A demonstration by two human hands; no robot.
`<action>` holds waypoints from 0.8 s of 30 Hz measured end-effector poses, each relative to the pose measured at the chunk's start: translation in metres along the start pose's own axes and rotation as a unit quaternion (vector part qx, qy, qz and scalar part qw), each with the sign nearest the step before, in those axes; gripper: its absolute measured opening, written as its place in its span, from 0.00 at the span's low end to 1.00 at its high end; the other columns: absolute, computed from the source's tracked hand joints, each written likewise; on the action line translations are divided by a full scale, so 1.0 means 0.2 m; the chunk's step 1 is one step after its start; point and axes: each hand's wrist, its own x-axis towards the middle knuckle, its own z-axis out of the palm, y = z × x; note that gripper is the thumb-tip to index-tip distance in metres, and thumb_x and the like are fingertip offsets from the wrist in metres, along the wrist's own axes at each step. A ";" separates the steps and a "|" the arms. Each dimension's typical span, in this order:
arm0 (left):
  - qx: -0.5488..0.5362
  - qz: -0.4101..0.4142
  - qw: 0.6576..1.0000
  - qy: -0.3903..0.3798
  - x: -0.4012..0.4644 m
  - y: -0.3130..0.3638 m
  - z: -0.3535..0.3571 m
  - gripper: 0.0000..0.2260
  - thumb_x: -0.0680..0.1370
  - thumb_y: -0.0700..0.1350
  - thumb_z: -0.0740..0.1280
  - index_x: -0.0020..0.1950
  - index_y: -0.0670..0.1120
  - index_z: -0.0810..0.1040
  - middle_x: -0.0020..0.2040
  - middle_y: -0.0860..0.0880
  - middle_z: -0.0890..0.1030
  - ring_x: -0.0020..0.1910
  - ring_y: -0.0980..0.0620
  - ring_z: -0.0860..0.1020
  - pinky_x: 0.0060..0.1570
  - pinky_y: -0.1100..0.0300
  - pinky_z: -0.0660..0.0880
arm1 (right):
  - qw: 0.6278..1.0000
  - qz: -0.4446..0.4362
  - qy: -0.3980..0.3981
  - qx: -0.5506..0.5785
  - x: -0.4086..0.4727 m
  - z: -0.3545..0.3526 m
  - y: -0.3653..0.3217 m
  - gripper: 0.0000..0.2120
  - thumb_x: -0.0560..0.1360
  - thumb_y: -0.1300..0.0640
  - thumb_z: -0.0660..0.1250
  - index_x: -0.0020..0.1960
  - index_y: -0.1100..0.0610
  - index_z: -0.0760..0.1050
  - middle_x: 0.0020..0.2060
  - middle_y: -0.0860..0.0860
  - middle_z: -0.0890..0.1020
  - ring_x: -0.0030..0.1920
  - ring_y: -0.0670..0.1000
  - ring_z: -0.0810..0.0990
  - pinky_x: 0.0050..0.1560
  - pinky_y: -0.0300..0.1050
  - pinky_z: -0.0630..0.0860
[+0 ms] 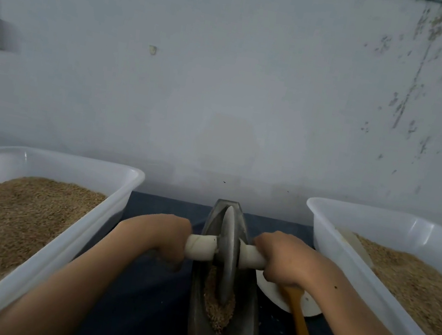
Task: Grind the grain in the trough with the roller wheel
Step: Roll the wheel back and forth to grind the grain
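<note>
My left hand (170,242) and right hand (282,259) are bare, with no gloves, rings or wristbands showing. Both of my forearms are uncovered as far as they run to the lower edge of the view. One small dark speck sits on my right forearm.

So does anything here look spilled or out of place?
Only small things: a few stray bits lie on the dark cloth near the white plate, and the orange tool leans off that plate's edge.
</note>
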 end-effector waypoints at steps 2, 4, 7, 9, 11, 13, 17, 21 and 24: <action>0.007 -0.011 1.000 0.026 0.00 0.01 0.00 0.21 0.69 0.47 0.74 0.60 0.46 0.75 0.53 0.47 0.80 0.46 0.51 0.76 0.45 0.58 0.72 | 1.000 0.006 0.013 0.003 0.01 0.01 0.00 0.17 0.75 0.63 0.63 0.63 0.57 0.72 0.55 0.55 0.78 0.53 0.54 0.78 0.49 0.44 0.71; 0.018 -0.021 0.997 0.078 0.01 0.01 0.02 0.21 0.69 0.48 0.73 0.60 0.48 0.74 0.53 0.48 0.80 0.46 0.51 0.76 0.44 0.58 0.71 | 0.998 0.017 0.053 -0.011 0.03 0.03 0.00 0.16 0.75 0.63 0.62 0.62 0.55 0.71 0.56 0.54 0.77 0.55 0.55 0.77 0.52 0.45 0.70; 0.045 -0.023 0.980 0.194 0.03 0.02 0.05 0.15 0.72 0.48 0.69 0.58 0.50 0.74 0.51 0.50 0.79 0.49 0.50 0.77 0.44 0.57 0.70 | 0.988 0.029 0.147 -0.029 0.07 0.08 -0.01 0.14 0.76 0.63 0.60 0.59 0.53 0.67 0.55 0.52 0.78 0.55 0.55 0.76 0.54 0.46 0.66; 0.052 -0.022 0.964 0.261 0.03 0.02 0.06 0.11 0.74 0.48 0.66 0.55 0.51 0.73 0.50 0.50 0.79 0.49 0.50 0.77 0.43 0.58 0.67 | 0.979 0.030 0.199 -0.031 0.09 0.11 0.00 0.11 0.76 0.63 0.59 0.56 0.52 0.67 0.53 0.50 0.78 0.54 0.54 0.75 0.54 0.47 0.64; 0.049 -0.018 0.958 0.283 0.03 0.02 0.07 0.09 0.74 0.48 0.66 0.54 0.52 0.73 0.50 0.51 0.79 0.49 0.50 0.77 0.42 0.59 0.66 | 0.975 0.025 0.217 -0.027 0.09 0.12 0.00 0.10 0.76 0.63 0.60 0.55 0.52 0.66 0.52 0.49 0.78 0.52 0.54 0.75 0.53 0.47 0.65; 0.045 -0.017 0.966 0.256 0.03 0.02 0.07 0.10 0.74 0.47 0.67 0.55 0.51 0.74 0.50 0.50 0.79 0.49 0.50 0.77 0.43 0.59 0.67 | 0.979 0.021 0.198 -0.032 0.09 0.11 0.01 0.11 0.75 0.62 0.62 0.56 0.52 0.66 0.53 0.50 0.78 0.53 0.54 0.76 0.53 0.47 0.65; 0.029 -0.018 0.993 0.111 0.02 0.01 0.03 0.19 0.70 0.48 0.72 0.60 0.48 0.74 0.52 0.48 0.80 0.50 0.49 0.78 0.46 0.57 0.72 | 0.994 0.014 0.107 -0.030 0.06 0.06 0.01 0.16 0.75 0.62 0.62 0.61 0.54 0.69 0.54 0.53 0.77 0.54 0.55 0.77 0.47 0.43 0.65; -0.003 -0.012 1.000 0.019 0.01 0.00 0.01 0.21 0.69 0.47 0.73 0.60 0.46 0.75 0.52 0.47 0.80 0.48 0.49 0.79 0.45 0.59 0.73 | 0.998 0.006 0.065 -0.009 0.02 0.04 0.01 0.14 0.73 0.61 0.63 0.59 0.56 0.73 0.52 0.54 0.78 0.51 0.55 0.78 0.44 0.44 0.68; 0.005 -0.019 0.999 0.042 0.01 0.01 0.01 0.20 0.69 0.48 0.73 0.59 0.46 0.75 0.51 0.47 0.80 0.47 0.50 0.78 0.44 0.58 0.72 | 0.996 0.017 0.084 -0.008 0.04 0.04 0.00 0.15 0.74 0.61 0.63 0.60 0.55 0.73 0.53 0.54 0.78 0.52 0.55 0.78 0.45 0.44 0.68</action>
